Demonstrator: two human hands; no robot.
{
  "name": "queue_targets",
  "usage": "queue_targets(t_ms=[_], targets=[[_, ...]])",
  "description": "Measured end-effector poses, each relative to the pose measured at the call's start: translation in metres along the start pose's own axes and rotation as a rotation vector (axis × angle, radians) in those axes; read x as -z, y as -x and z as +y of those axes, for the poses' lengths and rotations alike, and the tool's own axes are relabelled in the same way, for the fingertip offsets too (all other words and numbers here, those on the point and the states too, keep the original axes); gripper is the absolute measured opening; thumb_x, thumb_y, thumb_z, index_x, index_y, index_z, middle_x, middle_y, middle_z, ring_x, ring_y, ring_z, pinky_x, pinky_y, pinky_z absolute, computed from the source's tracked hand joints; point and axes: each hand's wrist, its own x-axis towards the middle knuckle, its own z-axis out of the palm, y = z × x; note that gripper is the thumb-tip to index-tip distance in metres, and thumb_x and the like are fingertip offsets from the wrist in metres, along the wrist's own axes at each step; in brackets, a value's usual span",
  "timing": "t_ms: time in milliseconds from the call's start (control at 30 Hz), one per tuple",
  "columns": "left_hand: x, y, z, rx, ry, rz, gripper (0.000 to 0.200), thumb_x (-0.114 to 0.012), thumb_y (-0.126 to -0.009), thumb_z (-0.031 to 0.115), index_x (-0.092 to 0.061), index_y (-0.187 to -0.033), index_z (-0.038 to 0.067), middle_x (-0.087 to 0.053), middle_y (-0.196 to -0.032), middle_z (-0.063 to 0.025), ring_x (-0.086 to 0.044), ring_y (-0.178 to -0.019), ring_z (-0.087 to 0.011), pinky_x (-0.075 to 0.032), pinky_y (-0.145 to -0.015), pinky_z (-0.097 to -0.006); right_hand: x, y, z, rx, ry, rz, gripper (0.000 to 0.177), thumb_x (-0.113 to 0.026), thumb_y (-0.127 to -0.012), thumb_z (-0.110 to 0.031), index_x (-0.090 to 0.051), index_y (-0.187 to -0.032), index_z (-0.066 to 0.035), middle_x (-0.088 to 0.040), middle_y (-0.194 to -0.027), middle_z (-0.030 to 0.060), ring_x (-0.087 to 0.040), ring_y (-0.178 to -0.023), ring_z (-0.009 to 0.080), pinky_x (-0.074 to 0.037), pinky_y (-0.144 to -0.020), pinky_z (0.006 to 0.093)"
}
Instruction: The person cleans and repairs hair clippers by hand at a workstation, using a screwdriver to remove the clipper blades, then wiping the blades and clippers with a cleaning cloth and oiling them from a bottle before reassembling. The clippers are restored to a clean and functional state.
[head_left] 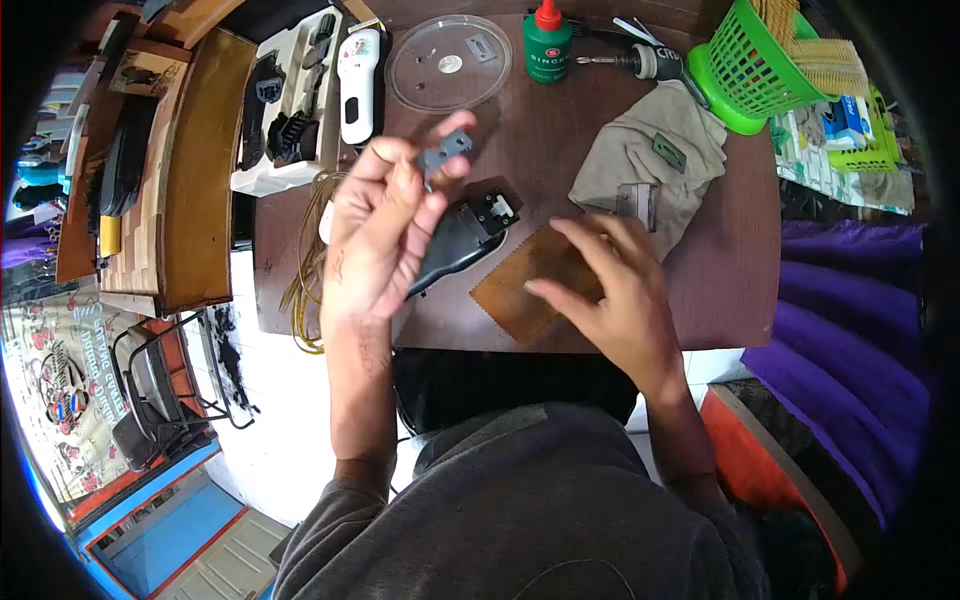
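Raised above the table, my left hand (385,205) pinches a small dark grey piece with holes (445,150) between thumb and fingers. Just beyond that hand lies a black hair clipper (460,238), its head end bare, with a small white part showing there. My right hand (615,295) has its thumb and fingers apart and holds nothing. It hovers over a brown cloth with zigzag edges (520,290). On a grey cloth (610,165) rest a metal clipper blade (637,203) and a small dark green plate (669,152).
A clear round lid (410,85) at the back holds small parts. Near it stand a green oil bottle (547,50) and a screwdriver (640,62). A green basket (745,65) is at right. White clippers (357,85), a tray of attachments (325,150) and a coiled cord (305,280) lie left.
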Motion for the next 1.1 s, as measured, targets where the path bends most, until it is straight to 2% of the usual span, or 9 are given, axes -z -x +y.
queue_targets(t_ms=[167,300,433,567,633,667,967,1033,1100], targets=[[0.0,0.026,-0.02,-0.062,0.099,-0.053,0.03,-0.07,-0.094,0.02,-0.048,-0.108,0.004,-0.048,-0.142,-0.0304,-0.062,-0.118,-0.0294,-0.059,-0.093,-0.0348,-0.006,0.008,0.009,0.042,0.075,-0.102,0.021,-0.074,-0.086,-0.013,-0.066,-0.103,-0.003,-0.06,-0.111,0.011,-0.059,-0.098,0.0274,-0.049,-0.085,0.0352],[-0.004,0.032,-0.03,-0.093,-0.021,-0.102,0.083,-0.08,-0.076,-0.001,-0.04,-0.149,0.0,-0.064,-0.128,-0.022,-0.066,-0.104,-0.0192,-0.053,-0.086,-0.0291,0.012,0.003,-0.008,0.042,-0.936,0.13,0.021,-0.067,-0.091,0.0,-0.059,-0.11,0.003,-0.062,-0.107,0.0118,-0.059,-0.09,0.0139,-0.049,-0.076,0.0287],[-0.018,0.033,-0.045,-0.164,-0.262,-0.069,0.065,-0.062,-0.064,-0.025,-0.062,-0.127,-0.009,-0.066,-0.123,-0.0193,-0.063,-0.089,-0.0132,-0.051,-0.075,-0.0248,0.019,-0.01,-0.014,0.189,-0.827,-0.08,0.026,-0.073,-0.089,-0.002,-0.058,-0.111,0.002,-0.062,-0.103,0.0099,-0.06,-0.086,0.0124,-0.049,-0.075,0.0244],[-0.037,0.04,-0.049,-0.182,-0.359,0.014,0.046,-0.065,-0.069,-0.02,-0.068,-0.115,-0.011,-0.069,-0.112,-0.016,-0.064,-0.086,-0.0142,-0.053,-0.075,-0.0266,-0.004,-0.006,-0.033,-0.211,-1.157,0.087,0.036,-0.078,-0.087,-0.009,-0.052,-0.111,-0.001,-0.057,-0.094,0.0011,-0.055,-0.086,0.005,-0.046,-0.076,0.0207],[-0.045,0.044,-0.038,0.176,-0.46,0.159,0.037,-0.067,-0.07,-0.019,-0.069,-0.107,-0.011,-0.07,-0.105,-0.0151,-0.066,-0.086,-0.0153,-0.054,-0.075,-0.0268,-0.002,-0.009,-0.037,-0.284,-1.166,0.151,0.037,-0.077,-0.088,-0.009,-0.051,-0.114,-0.002,-0.056,-0.095,0.0002,-0.054,-0.087,0.0045,-0.046,-0.077,0.0202],[-0.04,0.041,-0.04,-0.078,-0.718,-0.036,0.031,-0.072,-0.071,-0.015,-0.071,-0.101,-0.009,-0.071,-0.102,-0.0145,-0.068,-0.089,-0.0163,-0.054,-0.075,-0.0268,-0.001,-0.011,-0.038,-0.352,-1.182,0.218,0.039,-0.076,-0.09,-0.008,-0.05,-0.118,-0.003,-0.056,-0.095,-0.0008,-0.053,-0.087,0.0039,-0.045,-0.077,0.0197],[-0.042,0.038,-0.061,-0.1,-0.417,0.235,0.043,-0.083,-0.073,-0.003,-0.07,-0.114,-0.005,-0.071,-0.109,-0.012,-0.068,-0.092,-0.0154,-0.054,-0.08,-0.0275,0.002,-0.012,-0.018,-0.289,-1.284,-0.008,0.048,-0.075,-0.088,-0.004,-0.047,-0.126,-0.005,-0.063,-0.102,0.0034,-0.063,-0.1,0.0105,-0.051,-0.087,0.0251],[-0.031,0.041,-0.05,-0.213,-0.987,-0.005,0.041,-0.084,-0.071,-0.002,-0.072,-0.11,-0.004,-0.072,-0.105,-0.0124,-0.068,-0.091,-0.0156,-0.054,-0.079,-0.0268,0.006,-0.012,-0.014,-0.334,-1.281,-0.036,0.053,-0.077,-0.087,-0.003,-0.045,-0.128,-0.004,-0.063,-0.099,0.0034,-0.064,-0.094,0.0099,-0.051,-0.081,0.0227],[-0.037,0.043,-0.047,-0.186,-0.8,-0.042,0.04,-0.085,-0.07,-0.001,-0.073,-0.107,-0.004,-0.072,-0.102,-0.0126,-0.068,-0.09,-0.0161,-0.054,-0.078,-0.0272,-0.001,-0.011,-0.007,-0.308,-1.25,0.06,0.056,-0.078,-0.086,-0.004,-0.044,-0.13,-0.004,-0.063,-0.097,0.0032,-0.065,-0.089,0.0097,-0.051,-0.076,0.0209]])
